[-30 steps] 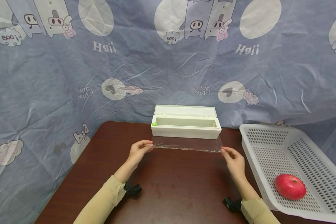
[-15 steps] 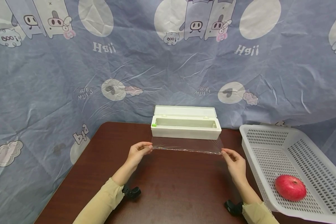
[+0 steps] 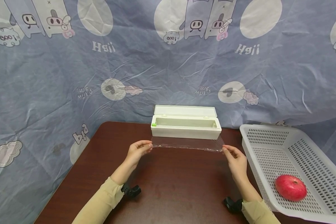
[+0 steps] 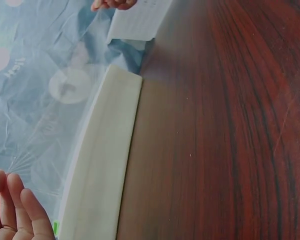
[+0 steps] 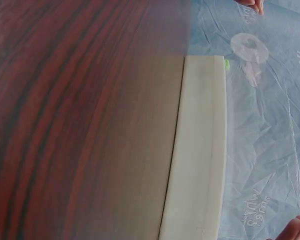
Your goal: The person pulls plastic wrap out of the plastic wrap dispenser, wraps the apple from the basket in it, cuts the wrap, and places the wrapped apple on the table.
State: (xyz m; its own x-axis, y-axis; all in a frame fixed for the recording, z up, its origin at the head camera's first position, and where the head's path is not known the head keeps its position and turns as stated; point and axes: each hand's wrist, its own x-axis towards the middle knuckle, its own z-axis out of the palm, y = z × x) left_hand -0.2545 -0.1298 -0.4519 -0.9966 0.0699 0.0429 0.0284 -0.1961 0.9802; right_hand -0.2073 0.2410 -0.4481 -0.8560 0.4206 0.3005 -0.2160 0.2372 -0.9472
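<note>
My L hand (image 3: 135, 153) pinches one end of the clear film's (image 3: 187, 143) front edge, my R hand (image 3: 236, 162) the other, film stretched betw. them, just in front of the white box (image 3: 186, 132), lid (image 3: 185, 110) flipped back, at far side of brown surface (image 3: 168, 186). Red fruit (image 3: 291, 188) in grey basket (image 3: 253, 165), to my R.

The clear plastic film (image 3: 187, 143) is stretched out in front of the long white box (image 3: 184, 132), its near edge wrinkled. The box's lid (image 3: 185, 111) is open.
</note>
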